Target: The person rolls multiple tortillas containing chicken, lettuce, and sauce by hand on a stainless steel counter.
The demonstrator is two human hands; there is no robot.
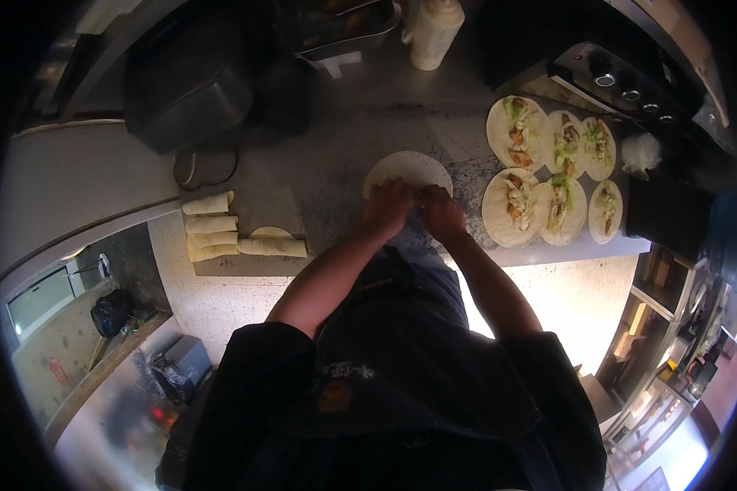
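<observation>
Before me a round flour tortilla point(408, 164) lies on the dark worktop. My left hand point(390, 205) and my right hand point(440, 210) are close together at its near edge, fingers bent over it. The tortilla's near part and any filling are hidden beneath them. To the right, several open tortillas point(508, 207) lie flat in two rows, topped with shredded lettuce, meat pieces and pale sauce. On the left, several rolled wraps point(212, 223) are stacked side by side, and another rolled wrap point(273, 247) lies beside them with a pale round edge showing behind it.
A squeeze bottle point(435, 37) and a metal tray point(350, 37) stand at the back. A dark bin-shaped container point(187, 92) is at back left, near a looped cable point(206, 169). An appliance with knobs point(614, 80) sits at back right, near a crumpled plastic bag point(640, 153).
</observation>
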